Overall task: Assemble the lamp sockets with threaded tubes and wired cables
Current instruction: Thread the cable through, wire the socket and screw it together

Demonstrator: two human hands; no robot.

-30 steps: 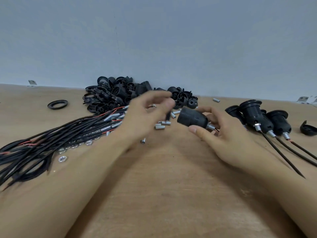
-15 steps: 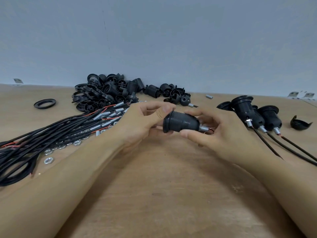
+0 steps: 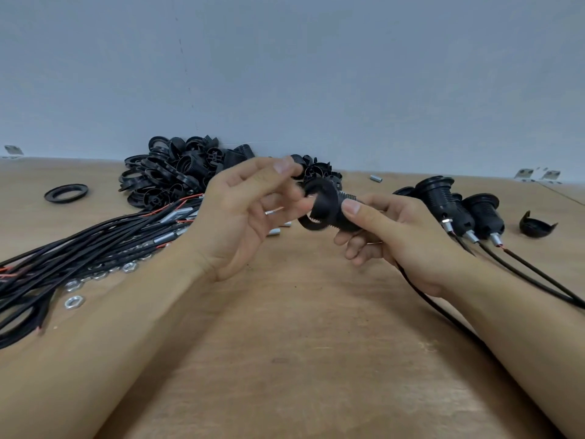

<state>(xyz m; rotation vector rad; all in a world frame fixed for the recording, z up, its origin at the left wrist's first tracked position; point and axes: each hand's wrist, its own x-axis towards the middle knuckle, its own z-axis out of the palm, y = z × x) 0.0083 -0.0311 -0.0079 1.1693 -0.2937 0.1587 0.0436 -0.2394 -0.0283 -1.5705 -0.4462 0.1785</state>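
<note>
Your right hand (image 3: 402, 236) grips the black socket (image 3: 332, 210) while your left hand (image 3: 243, 213) pinches its ring, above bare wooden table (image 3: 300, 359) between cable bundle (image 3: 79, 258) left and finished sockets (image 3: 459, 207) right.

Wooden table (image 3: 300, 359), black cables (image 3: 79, 258), socket parts (image 3: 177, 175), nuts (image 3: 74, 301)

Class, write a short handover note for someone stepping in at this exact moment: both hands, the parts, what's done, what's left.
Right hand grips the black socket, its cable trailing towards you.
Left hand pinches the ring at the socket's open end; how far it is seated cannot be told.
Done: finished sockets with cables, far right.
Left: loose cables and nuts on the left, black parts pile at the back.
</note>
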